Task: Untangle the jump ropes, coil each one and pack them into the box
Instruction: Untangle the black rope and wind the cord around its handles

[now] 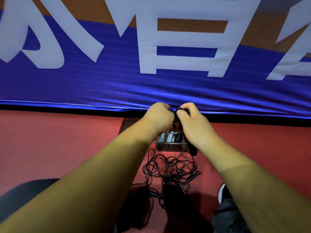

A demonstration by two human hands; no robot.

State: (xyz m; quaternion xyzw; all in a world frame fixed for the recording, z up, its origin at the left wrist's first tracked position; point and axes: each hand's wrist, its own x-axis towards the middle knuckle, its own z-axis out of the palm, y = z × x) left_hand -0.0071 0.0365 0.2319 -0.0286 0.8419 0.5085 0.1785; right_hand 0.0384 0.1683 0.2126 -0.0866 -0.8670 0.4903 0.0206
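A huge blue and orange banner [168,88] with white characters hangs across the back, its lower edge meeting the red floor [58,140]. Both bare forearms reach forward over the floor, the left hand [159,117] and right hand [195,125] close together, fingers curled round a black jump rope [179,109] held up above the box; one black handle [193,150] hangs below the right hand. On the floor, nearer the person, lies a loose tangle of black ropes [171,169] with handles sticking out. Just beyond it sits a clear box [171,146], partly hidden by the arms, holding pale coiled ropes [170,137] and a black coil [178,137] side by side.
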